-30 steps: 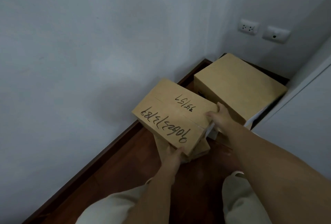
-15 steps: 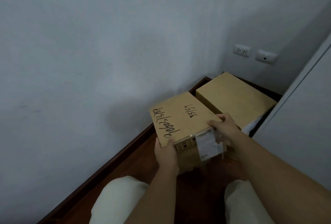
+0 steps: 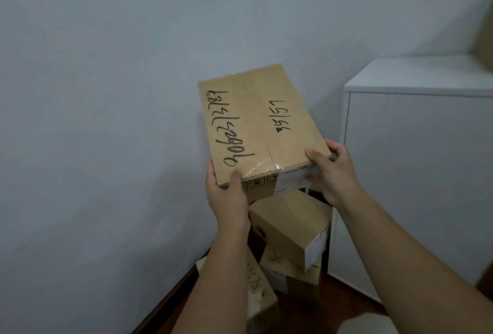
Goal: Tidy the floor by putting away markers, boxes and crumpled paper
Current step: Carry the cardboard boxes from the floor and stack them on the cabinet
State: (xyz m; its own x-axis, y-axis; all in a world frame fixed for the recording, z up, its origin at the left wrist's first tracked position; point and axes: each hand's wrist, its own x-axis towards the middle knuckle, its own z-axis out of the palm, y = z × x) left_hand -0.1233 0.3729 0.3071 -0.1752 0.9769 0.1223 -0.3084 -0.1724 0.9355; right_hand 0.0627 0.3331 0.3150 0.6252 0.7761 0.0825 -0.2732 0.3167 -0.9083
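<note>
Head view, entries read left to right, places given from the grip.

1. Wall (image 3: 106, 120): pale, plain, left of and behind the grip.
2. Skirting and floor (image 3: 170, 304): dark wood, below the grip on its left side.
3. Left hand (image 3: 229, 195): grip pinching the near left corner of the held box, thumb on the top face, fingers out of sight beneath.
4. Held box (image 3: 258, 122): brown cardboard, taped along its middle, marker writing on top, a white label on the near side. Between both grips, raised off the floor, far end tipped upward toward the wall.
5. Stacked boxes (image 3: 290, 229): several smaller cartons piled directly below the grip, in the corner beside the cabinet; the top one sits askew.
6. Right hand (image 3: 333, 170): grip curled round the near right corner, thumb on top, fingers wrapped round the near side.
7. Cabinet (image 3: 416, 173): white, right of the grip, its top above the level of the hands. Something brown shows at its far right edge, too cut off to name.

Handling note (judgement): the step in hand appears to be carrying the box to its resting place, either the pile below or the cabinet top. Both grips sit at the near end only, so the far end is unsupported; shifting one hand further underneath would steady it. If the pile is the target, level the box first and set it squarely, since the skewed top carton gives a poor seat.
</note>
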